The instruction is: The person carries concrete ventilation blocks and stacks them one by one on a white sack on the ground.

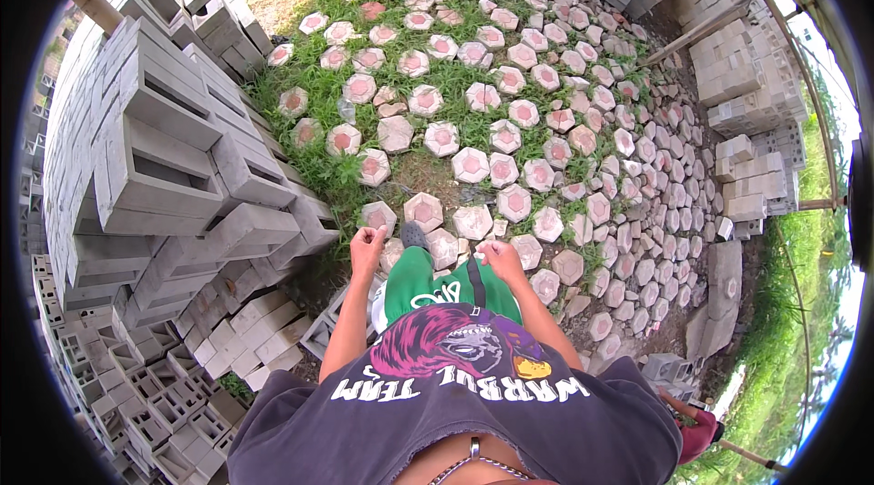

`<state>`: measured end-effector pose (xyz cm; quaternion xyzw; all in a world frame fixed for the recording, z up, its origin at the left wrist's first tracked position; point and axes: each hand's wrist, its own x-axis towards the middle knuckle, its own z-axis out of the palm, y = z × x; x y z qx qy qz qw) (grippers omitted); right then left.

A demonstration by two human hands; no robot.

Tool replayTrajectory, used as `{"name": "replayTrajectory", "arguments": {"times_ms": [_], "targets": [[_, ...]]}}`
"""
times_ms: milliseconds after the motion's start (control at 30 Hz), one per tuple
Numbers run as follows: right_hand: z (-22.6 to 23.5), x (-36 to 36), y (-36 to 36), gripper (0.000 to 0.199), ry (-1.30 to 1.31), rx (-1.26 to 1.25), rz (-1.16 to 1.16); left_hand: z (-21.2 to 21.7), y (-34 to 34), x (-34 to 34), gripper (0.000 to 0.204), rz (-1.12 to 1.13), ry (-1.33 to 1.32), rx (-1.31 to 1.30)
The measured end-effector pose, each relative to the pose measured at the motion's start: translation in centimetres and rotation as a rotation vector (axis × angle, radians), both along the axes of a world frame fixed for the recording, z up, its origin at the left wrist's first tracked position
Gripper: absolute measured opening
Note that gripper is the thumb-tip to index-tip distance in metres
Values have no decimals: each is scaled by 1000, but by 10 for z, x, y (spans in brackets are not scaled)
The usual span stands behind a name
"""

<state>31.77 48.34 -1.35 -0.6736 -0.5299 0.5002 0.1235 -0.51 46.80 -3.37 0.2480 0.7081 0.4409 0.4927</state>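
My left hand (pixel 367 246) hangs in front of me at the left, its fingers curled together with nothing visible in them. My right hand (pixel 500 256), also curled, is beside a black strap (pixel 476 280) that hangs over my green shorts (pixel 410 285); no object shows in it. Below and ahead of both hands lie hexagonal concrete pavers (pixel 422 211), pale with reddish centres, spread over grass and soil. A dark shoe (pixel 414 235) shows between my hands, among the nearest pavers.
Tall stacks of grey hollow blocks (pixel 159 162) rise close on my left. More block stacks (pixel 733 75) line the far right, near a wooden pole (pixel 696 32). A concrete slab (pixel 717 312) lies at the right edge. Behind me at the right is another person in a red top (pixel 699 435).
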Motion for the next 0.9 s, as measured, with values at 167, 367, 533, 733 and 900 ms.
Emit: {"name": "replayTrajectory", "arguments": {"times_ms": [167,367,533,733,900], "targets": [[16,-24,78,53,15,-44,-80,12,69,-34,40,15,30,69],[2,-43,155,28,148,116,-129,2,113,-55,43,86,74,-4],[-16,-48,245,20,237,138,-195,-12,165,-58,45,52,57,-67],[-49,-53,404,31,216,98,-48,-23,280,-66,47,55,124,-109],[-21,-56,597,41,48,256,254,-23,428,-71,42,341,112,45]]}}
